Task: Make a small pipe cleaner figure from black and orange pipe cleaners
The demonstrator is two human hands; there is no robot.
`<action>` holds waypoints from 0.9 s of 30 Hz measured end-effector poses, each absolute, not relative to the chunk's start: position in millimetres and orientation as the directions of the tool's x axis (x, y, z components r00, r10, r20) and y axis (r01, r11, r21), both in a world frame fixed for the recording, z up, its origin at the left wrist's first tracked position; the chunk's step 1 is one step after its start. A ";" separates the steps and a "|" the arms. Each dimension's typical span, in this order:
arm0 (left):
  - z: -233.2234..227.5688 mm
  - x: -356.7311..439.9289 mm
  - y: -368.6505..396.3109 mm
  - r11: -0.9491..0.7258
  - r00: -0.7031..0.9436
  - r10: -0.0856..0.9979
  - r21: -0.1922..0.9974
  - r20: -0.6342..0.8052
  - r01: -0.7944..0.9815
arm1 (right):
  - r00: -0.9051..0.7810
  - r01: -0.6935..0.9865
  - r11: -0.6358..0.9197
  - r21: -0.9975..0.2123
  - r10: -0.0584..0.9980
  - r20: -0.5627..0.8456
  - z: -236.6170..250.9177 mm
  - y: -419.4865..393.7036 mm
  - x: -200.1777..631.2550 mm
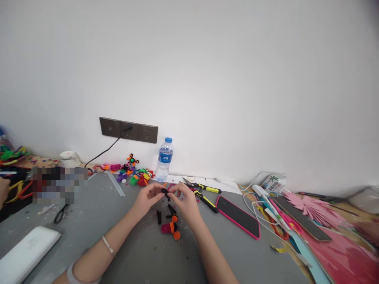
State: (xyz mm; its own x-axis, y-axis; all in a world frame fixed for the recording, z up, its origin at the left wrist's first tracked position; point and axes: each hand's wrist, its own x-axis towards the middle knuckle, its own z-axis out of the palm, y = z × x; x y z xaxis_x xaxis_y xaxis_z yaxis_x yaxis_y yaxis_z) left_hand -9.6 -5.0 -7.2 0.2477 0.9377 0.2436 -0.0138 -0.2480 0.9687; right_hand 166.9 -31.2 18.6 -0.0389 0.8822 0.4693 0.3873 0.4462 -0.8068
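Between my two hands is a small black fuzzy pipe cleaner piece (pixel 165 191), with bits of orange showing behind it. My left hand (pixel 149 194) pinches its left side. My right hand (pixel 182 197) has thumb and fingers closed on its right side. Just below, on the grey mat (pixel 130 244), lie short black pipe cleaner pieces (pixel 159 217) and a small pipe cleaner figure (pixel 170 227) in magenta, orange and black. Fingertips partly hide the held piece, so its exact shape is unclear.
Yellow-black pliers (pixel 207 202) and a pink-cased phone (pixel 238 217) lie right of my hands. A water bottle (pixel 164 159) stands by the wall near colourful pipe cleaner figures (pixel 145 176). A white box-like device (pixel 29 254) is front left; coloured paper (pixel 346 256) and cables are right.
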 end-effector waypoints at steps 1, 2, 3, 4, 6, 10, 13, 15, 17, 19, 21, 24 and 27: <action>-7.0 -9.5 -5.0 -0.249 0.240 0.939 0.968 0.245 -0.013 | -0.039 0.396 0.444 -0.803 0.883 0.469 17.8 -31.2 166.4; -6.9 -9.4 -4.9 -0.251 0.231 0.941 0.968 0.247 -0.012 | -0.041 0.404 0.444 -0.799 0.882 0.470 16.9 -31.1 166.1; -7.1 -9.4 -4.6 -0.254 0.223 0.942 0.967 0.250 -0.012 | -0.044 0.412 0.447 -0.794 0.880 0.472 16.1 -31.1 165.8; -7.4 -9.4 -4.2 -0.258 0.217 0.942 0.966 0.255 -0.013 | -0.047 0.419 0.451 -0.788 0.877 0.477 15.3 -31.1 165.5; -8.6 -9.7 -3.3 -0.265 0.214 0.941 0.964 0.264 -0.021 | -0.053 0.436 0.465 -0.770 0.868 0.494 14.4 -31.5 164.5; -10.5 -10.2 -2.8 -0.265 0.206 0.942 0.964 0.266 -0.035 | -0.053 0.478 0.482 -0.735 0.851 0.523 15.2 -33.7 161.0; -10.1 -10.2 -3.7 -0.261 0.191 0.946 0.965 0.263 -0.036 | -0.046 0.493 0.488 -0.720 0.841 0.539 16.1 -35.5 159.0; -9.7 -10.0 -4.1 -0.262 0.183 0.947 0.964 0.264 -0.037 | -0.041 0.498 0.491 -0.715 0.837 0.546 15.7 -36.0 158.5; -9.4 -9.9 -4.0 -0.262 0.181 0.947 0.964 0.265 -0.038 | -0.037 0.498 0.490 -0.715 0.837 0.546 14.7 -36.1 158.5; -9.2 -9.7 -3.8 -0.263 0.185 0.946 0.964 0.264 -0.034 | -0.036 0.494 0.489 -0.718 0.837 0.545 13.9 -36.0 158.5; -8.9 -9.6 -3.9 -0.264 0.187 0.946 0.964 0.265 -0.028 | -0.038 0.490 0.493 -0.719 0.836 0.548 14.0 -35.9 158.4; -8.0 -9.7 -4.5 -0.278 0.181 0.944 0.960 0.277 -0.021 | -0.037 0.483 0.496 -0.722 0.835 0.549 15.0 -36.0 158.0; -7.2 -9.9 -5.3 -0.294 0.180 0.939 0.956 0.291 -0.014 | -0.034 0.478 0.493 -0.727 0.837 0.546 15.5 -35.9 157.7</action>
